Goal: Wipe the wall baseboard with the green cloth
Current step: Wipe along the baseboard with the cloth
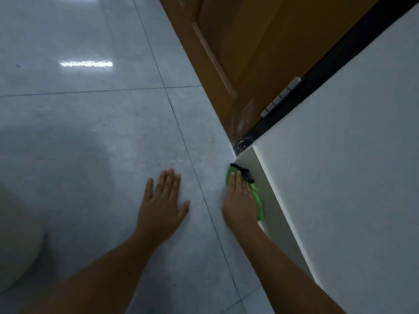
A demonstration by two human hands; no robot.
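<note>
The white baseboard [275, 205] runs along the foot of the white wall [351, 166], from the door corner toward the lower right. The green cloth [258, 197], with a black edge at its far end, lies flat against the baseboard near that corner. My right hand [239, 200] presses on the cloth with straight fingers and covers most of it. My left hand [162, 201] rests flat on the grey tiled floor [90, 137], fingers spread, holding nothing, a tile joint apart from the right hand.
An orange-brown wooden door [238, 53] stands open just beyond the corner, with a metal hinge [280, 97] on a dark frame [317, 82]. A pale rounded shape [18, 241] sits at the lower left. Glossy floor tiles stretch to the left and far side.
</note>
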